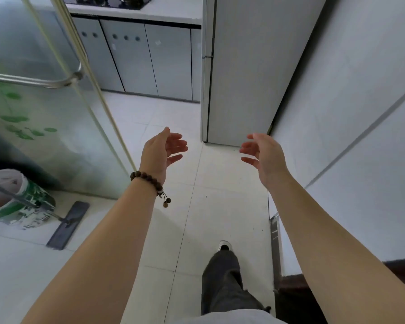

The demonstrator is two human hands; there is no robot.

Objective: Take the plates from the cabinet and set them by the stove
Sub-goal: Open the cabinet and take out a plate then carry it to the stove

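Observation:
My left hand (163,152) and my right hand (261,155) are stretched out in front of me over the tiled floor, palms facing each other, fingers apart, nothing in either. A bead bracelet sits on the left wrist. Ahead, grey lower cabinet doors (150,59) stand closed under a white counter (173,9). A black stove (110,1) lies on that counter at the top edge of the view. No plates are in sight.
A tall grey refrigerator (248,66) stands ahead on the right against a white wall. On the left is a glass sliding door (33,101) with a metal handle. A bucket (17,197) and a flat mop (68,225) rest on the floor at the left.

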